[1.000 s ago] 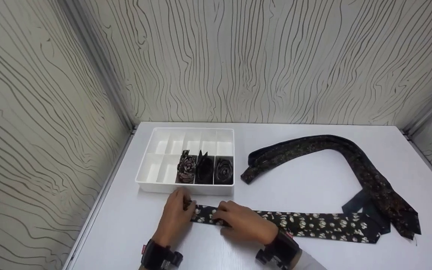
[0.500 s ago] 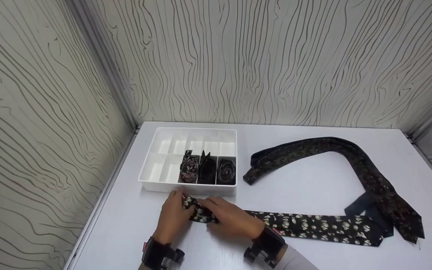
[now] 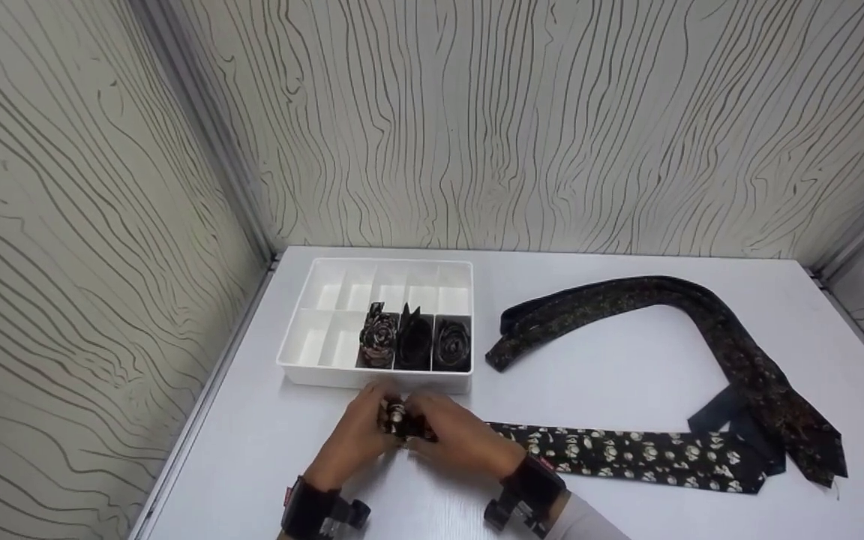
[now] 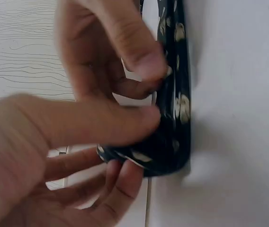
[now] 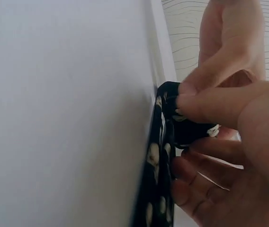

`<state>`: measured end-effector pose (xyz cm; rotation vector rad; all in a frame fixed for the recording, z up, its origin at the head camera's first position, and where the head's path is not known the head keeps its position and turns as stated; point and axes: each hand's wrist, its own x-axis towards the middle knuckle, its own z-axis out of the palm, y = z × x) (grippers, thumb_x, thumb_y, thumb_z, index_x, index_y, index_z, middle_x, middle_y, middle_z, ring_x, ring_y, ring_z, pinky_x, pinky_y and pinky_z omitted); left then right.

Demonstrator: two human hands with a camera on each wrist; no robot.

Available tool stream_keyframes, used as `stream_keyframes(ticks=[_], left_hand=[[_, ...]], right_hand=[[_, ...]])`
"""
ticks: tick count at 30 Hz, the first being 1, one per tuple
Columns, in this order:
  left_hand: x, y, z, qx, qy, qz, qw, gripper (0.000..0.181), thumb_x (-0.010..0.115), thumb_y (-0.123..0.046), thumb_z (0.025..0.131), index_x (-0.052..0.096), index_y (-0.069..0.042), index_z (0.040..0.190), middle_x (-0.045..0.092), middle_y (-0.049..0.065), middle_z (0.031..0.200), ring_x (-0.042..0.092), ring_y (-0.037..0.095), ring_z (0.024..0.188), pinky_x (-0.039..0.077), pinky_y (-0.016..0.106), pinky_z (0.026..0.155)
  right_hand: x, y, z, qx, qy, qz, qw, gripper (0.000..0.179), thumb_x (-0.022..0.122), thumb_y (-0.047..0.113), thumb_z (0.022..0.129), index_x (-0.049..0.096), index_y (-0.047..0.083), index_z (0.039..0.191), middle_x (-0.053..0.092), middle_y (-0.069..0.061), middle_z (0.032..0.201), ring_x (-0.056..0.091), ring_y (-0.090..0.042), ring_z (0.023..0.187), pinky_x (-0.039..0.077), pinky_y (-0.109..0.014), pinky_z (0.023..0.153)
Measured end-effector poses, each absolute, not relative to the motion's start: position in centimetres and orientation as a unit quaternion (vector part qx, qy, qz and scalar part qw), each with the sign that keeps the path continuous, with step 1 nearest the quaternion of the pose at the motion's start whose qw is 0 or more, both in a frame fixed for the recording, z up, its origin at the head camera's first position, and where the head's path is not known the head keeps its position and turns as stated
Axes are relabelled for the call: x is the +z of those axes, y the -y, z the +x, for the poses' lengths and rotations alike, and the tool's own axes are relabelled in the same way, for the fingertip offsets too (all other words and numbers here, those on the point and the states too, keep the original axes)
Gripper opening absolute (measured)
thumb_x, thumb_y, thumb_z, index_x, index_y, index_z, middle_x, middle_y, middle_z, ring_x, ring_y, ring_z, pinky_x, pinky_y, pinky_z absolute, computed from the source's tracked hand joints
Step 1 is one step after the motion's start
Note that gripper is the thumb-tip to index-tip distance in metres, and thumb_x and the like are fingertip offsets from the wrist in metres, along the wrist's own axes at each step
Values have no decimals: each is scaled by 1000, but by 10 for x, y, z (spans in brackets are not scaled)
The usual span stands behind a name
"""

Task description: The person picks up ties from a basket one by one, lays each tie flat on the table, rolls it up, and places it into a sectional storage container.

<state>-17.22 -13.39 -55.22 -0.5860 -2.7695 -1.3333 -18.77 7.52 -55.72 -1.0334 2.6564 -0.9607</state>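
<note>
A black necktie point(image 3: 627, 450) with a cream floral print lies lengthwise along the front of the table, its left end folded into a small roll. My left hand point(image 3: 357, 431) grips that roll between thumb and fingers; in the left wrist view the thumb presses on its top while fingertips curl beneath. From the other side my right hand point(image 3: 462, 435) pinches the same roll, its thumb point(image 5: 210, 104) on the dark fabric and other fingers along the band. Both hands cover much of the roll in the head view. The wide end of the tie points right.
A white divided box point(image 3: 304, 371) stands just behind the hands. Three rolled dark neckties, such as the patterned one point(image 3: 379, 341), fill its front right compartments. Another dark necktie point(image 3: 649, 291) lies curved at the right, its wide end beside the floral one's tip.
The left end of the floral necktie has gone from flat to folded and rolled. My right hand has moved left, and both hands have come together around the roll.
</note>
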Motion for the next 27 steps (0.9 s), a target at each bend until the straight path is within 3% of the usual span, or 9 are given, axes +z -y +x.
stream_keyframes(ticks=[3, 5, 10, 13, 18, 23, 27], left_hand=[[-553, 136, -170, -421, 883, -206, 18, 52, 75, 17, 69, 64, -2, 117, 67, 9, 110, 64, 23, 94, 56, 33, 83], [-553, 136, -169, -413, 887, -206, 18, 53, 73, 16, 68, 64, -2, 117, 68, 9, 111, 62, 23, 97, 55, 35, 86], [-555, 134, -165, -362, 913, -187, 9, 50, 83, 3, 72, 63, -10, 117, 67, 4, 110, 57, 22, 103, 53, 41, 92], [-554, 133, -164, -340, 919, -198, 17, 44, 83, 2, 75, 66, -12, 113, 68, 2, 110, 61, 23, 103, 55, 43, 94], [-549, 131, -161, -319, 928, -193, -7, 41, 84, 0, 75, 67, -8, 112, 65, 5, 114, 63, 27, 109, 56, 49, 100], [-546, 131, -161, -337, 922, -191, -19, 51, 80, 3, 76, 59, -2, 122, 65, 10, 111, 62, 27, 105, 57, 47, 94], [-547, 130, -161, -361, 908, -213, -15, 46, 82, 2, 77, 60, -6, 117, 63, 4, 109, 57, 20, 102, 54, 37, 89]], right_hand=[[-560, -73, -189, -364, -875, -308, 80, 67, 84, 26, 90, 50, 7, 145, 67, -8, 132, 68, -23, 119, 56, -39, 106], [-562, -72, -189, -384, -872, -291, 85, 70, 86, 28, 88, 50, 9, 145, 69, -8, 129, 69, -22, 114, 58, -38, 101], [-566, -72, -190, -401, -871, -272, 85, 41, 86, 23, 87, 63, 15, 120, 68, 2, 112, 64, -11, 95, 56, -27, 83], [-567, -73, -188, -375, -882, -275, 72, 43, 88, 31, 84, 64, 15, 117, 63, 5, 117, 62, -10, 102, 57, -28, 90], [-565, -73, -184, -345, -895, -279, 41, 63, 87, 47, 83, 63, 15, 132, 60, 2, 131, 64, -15, 113, 58, -33, 96], [-565, -76, -183, -321, -901, -292, 16, 48, 88, 40, 85, 68, 19, 123, 66, 4, 119, 64, -10, 104, 58, -30, 89], [-566, -82, -181, -311, -908, -282, 17, 44, 90, 39, 82, 71, 18, 117, 64, 5, 115, 61, -9, 102, 57, -29, 89]])
